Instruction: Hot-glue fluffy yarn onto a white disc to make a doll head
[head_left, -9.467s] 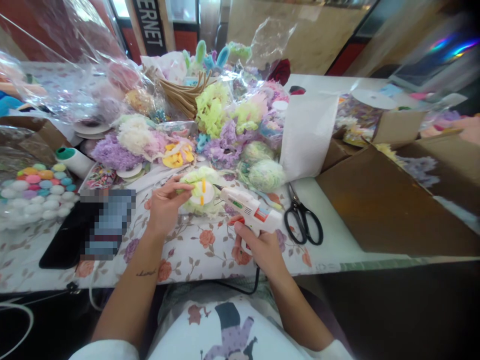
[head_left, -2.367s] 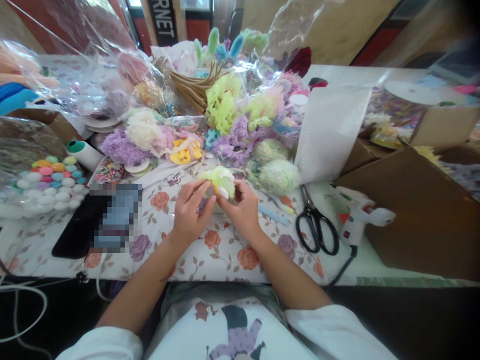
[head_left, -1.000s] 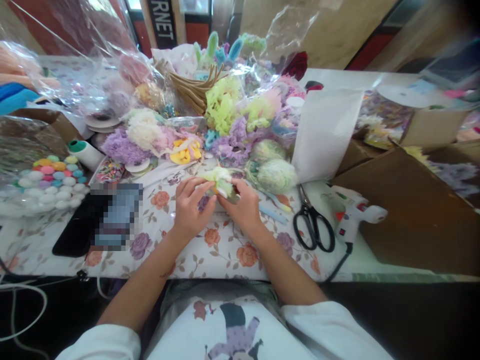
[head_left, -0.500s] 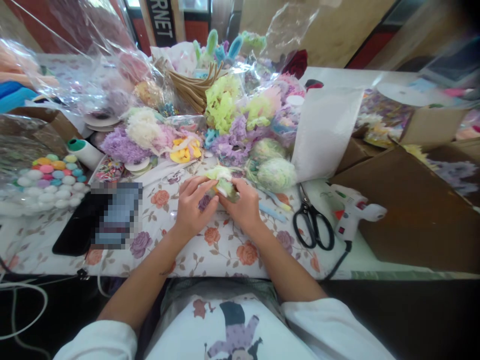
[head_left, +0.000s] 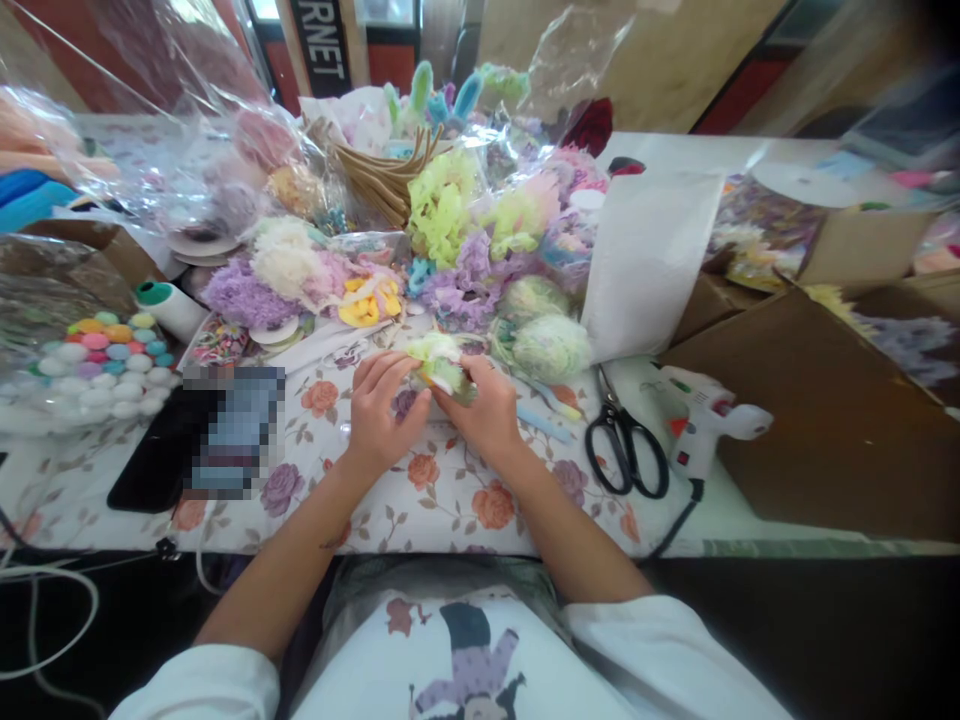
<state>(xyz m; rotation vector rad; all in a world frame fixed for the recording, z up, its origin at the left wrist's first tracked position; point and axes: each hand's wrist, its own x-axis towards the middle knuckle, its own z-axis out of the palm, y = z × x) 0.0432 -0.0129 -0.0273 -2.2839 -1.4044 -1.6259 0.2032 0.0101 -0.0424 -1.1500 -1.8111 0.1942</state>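
A small fluffy yellow-green and white bundle (head_left: 438,351) is held just above the flowered tablecloth, between both hands. My left hand (head_left: 384,412) grips its left side, fingertips on the upper edge and thumb lower down. On the other side my right hand (head_left: 486,408) is closed around it, thumb towards the middle. A white part and a bit of orange show between the fingers; the underside is hidden. Beyond my right hand lie balls of pale green yarn (head_left: 553,347). Black-handled scissors (head_left: 627,447) rest farther right, beside a white glue gun (head_left: 701,420).
A phone (head_left: 161,450) and a blurred-out rectangle (head_left: 237,432) lie at the left, near a bag of coloured pompoms (head_left: 112,365). Lace trims and purple yarn (head_left: 251,288) pile up behind the hands. A cardboard box (head_left: 840,430) stands at the right.
My left hand has shifted slightly left, and its thumb has moved a little away from the bundle. The right hand stays nearly in place, and the bundle has tilted slightly.
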